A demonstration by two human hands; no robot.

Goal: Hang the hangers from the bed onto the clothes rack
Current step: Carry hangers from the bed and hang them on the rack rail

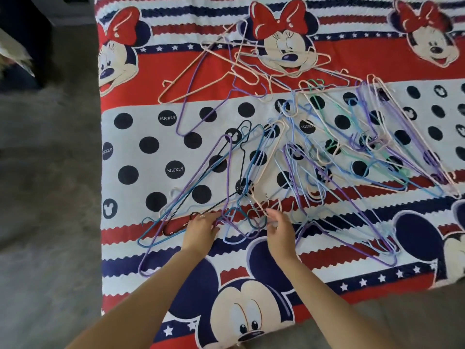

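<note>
Gathering step: my left hand (201,226) pinches hanger hooks (234,215), right hand (279,226) spread loosely beside; next, untangle and lift

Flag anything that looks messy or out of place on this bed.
The hangers lie in a tangled, overlapping heap across the bedspread, hooks interlocked. Both the left hand and right hand reach into the near edge.

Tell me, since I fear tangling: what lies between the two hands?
Head view: between left hand and right hand lie overlapping hanger hooks on the bedspread.
</note>
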